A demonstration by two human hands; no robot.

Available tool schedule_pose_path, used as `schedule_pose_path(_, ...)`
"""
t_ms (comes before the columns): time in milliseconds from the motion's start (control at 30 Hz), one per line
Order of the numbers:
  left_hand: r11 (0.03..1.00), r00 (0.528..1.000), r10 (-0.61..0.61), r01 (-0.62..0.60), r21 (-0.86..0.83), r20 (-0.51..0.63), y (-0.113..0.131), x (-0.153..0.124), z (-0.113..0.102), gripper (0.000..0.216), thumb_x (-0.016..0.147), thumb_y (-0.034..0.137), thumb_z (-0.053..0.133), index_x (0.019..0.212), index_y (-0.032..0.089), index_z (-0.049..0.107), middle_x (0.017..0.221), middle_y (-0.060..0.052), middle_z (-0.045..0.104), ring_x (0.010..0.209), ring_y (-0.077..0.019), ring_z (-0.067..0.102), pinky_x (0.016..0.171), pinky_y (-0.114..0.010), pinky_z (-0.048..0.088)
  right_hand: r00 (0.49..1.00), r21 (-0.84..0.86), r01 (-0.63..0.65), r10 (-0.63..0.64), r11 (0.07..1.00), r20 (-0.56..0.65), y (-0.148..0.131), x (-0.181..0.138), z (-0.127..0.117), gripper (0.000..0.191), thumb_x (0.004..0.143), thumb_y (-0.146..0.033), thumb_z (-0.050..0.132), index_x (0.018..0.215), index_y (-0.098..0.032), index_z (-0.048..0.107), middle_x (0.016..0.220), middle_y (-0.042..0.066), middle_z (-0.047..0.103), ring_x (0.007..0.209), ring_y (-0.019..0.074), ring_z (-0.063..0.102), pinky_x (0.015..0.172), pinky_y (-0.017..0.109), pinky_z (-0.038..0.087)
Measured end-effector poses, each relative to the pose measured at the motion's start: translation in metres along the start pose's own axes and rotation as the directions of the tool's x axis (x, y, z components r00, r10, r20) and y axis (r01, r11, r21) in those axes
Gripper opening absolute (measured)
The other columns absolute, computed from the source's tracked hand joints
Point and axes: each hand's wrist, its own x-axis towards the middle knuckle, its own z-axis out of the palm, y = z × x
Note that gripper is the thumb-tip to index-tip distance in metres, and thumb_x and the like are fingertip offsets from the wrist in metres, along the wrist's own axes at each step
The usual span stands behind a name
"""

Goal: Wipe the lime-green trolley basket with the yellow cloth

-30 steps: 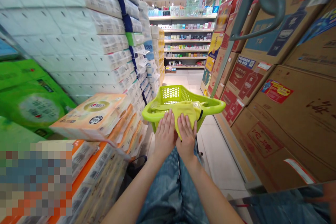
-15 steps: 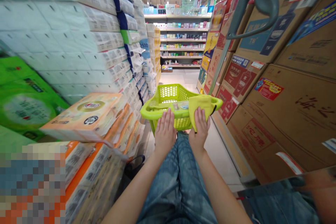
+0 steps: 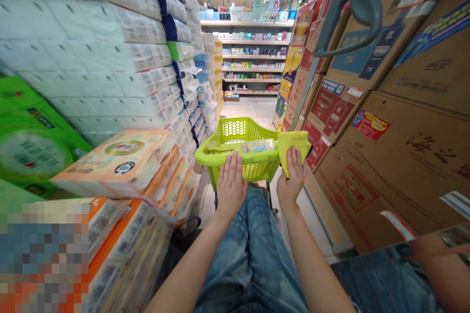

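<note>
A lime green shopping basket [image 3: 238, 132] stands on wheels in the aisle just ahead of my knees. My left hand [image 3: 230, 183] lies flat with fingers stretched out on the basket's near rim. My right hand [image 3: 292, 181] presses a yellow cloth [image 3: 293, 147] against the basket's right near corner, fingers extended over the cloth. The basket's grey pull handle [image 3: 352, 19] rises up to the right.
Stacked packs of tissue paper [image 3: 121, 54] wall the left side, with orange-and-white packs [image 3: 128, 156] lower and closer. Brown and red cardboard cartons [image 3: 400, 127] fill the right. The tiled aisle floor [image 3: 249, 107] leads to far shelves [image 3: 253, 58].
My right hand has slid the yellow cloth from the middle of the near rim to the basket's right corner. My left hand has stayed on the rim.
</note>
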Motion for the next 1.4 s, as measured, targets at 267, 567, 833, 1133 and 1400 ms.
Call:
schedule_pose_path(267, 1.0, 1.0, -0.023, 0.023, -0.02, -0.001, 0.001, -0.001, -0.002, 0.073, 0.091, 0.014, 0.04, 0.158, 0.01, 0.011, 0.158, -0.016, 0.033, 0.15, -0.0258, 0.024, 0.12, -0.045, 0.029, 0.941, 0.107, 0.191, -0.213, 0.976, 0.262, -0.068, -0.02, 0.004, 0.07, 0.087, -0.004, 0.035, 0.155, -0.02, 0.028, 0.149, 0.011, 0.05, 0.147, 0.0189, 0.033, 0.122, 0.048, 0.02)
schedule_pose_path(567, 0.999, 0.999, -0.016, 0.017, -0.028, 0.042, 0.003, 0.0, -0.008, 0.078, 0.088, 0.011, 0.041, 0.158, 0.011, 0.007, 0.16, -0.015, 0.03, 0.151, -0.0261, 0.022, 0.12, -0.046, 0.029, 0.997, -0.025, 0.023, -0.021, 0.999, 0.078, -0.002, -0.001, -0.007, 0.078, 0.078, -0.003, 0.035, 0.154, -0.021, 0.031, 0.152, 0.012, 0.046, 0.147, 0.0233, 0.033, 0.118, 0.054, 0.027)
schedule_pose_path(833, 0.999, 0.998, -0.035, 0.035, 0.005, 0.057, 0.005, 0.0, -0.01, 0.073, 0.09, 0.013, 0.04, 0.157, 0.009, 0.013, 0.16, -0.015, 0.029, 0.151, -0.0257, 0.022, 0.121, -0.045, 0.028, 0.968, 0.076, 0.088, -0.104, 0.993, 0.231, -0.066, -0.013, 0.003, 0.078, 0.08, -0.003, 0.034, 0.155, -0.021, 0.028, 0.152, 0.011, 0.047, 0.147, 0.0206, 0.034, 0.121, 0.051, 0.022)
schedule_pose_path(1133, 0.999, 0.997, -0.018, 0.016, 0.031, 0.078, 0.002, 0.0, -0.012, 0.075, 0.088, 0.011, 0.041, 0.157, 0.008, 0.013, 0.161, -0.014, 0.028, 0.151, -0.0247, 0.021, 0.121, -0.044, 0.027, 0.967, 0.015, 0.169, -0.169, 0.985, 0.193, -0.035, -0.006, -0.005, 0.073, 0.082, -0.002, 0.036, 0.153, -0.022, 0.034, 0.148, 0.011, 0.052, 0.145, 0.0195, 0.038, 0.121, 0.05, 0.021)
schedule_pose_path(1400, 0.999, 0.996, -0.043, 0.04, 0.036, 0.083, 0.008, 0.001, -0.01, 0.075, 0.088, 0.012, 0.042, 0.156, 0.005, 0.012, 0.161, -0.016, 0.027, 0.152, -0.0257, 0.017, 0.121, -0.044, 0.026, 0.993, 0.024, -0.029, 0.026, 0.999, 0.119, -0.036, -0.007, 0.0, 0.079, 0.078, -0.004, 0.034, 0.155, -0.021, 0.028, 0.155, 0.012, 0.042, 0.148, 0.022, 0.031, 0.12, 0.054, 0.023)
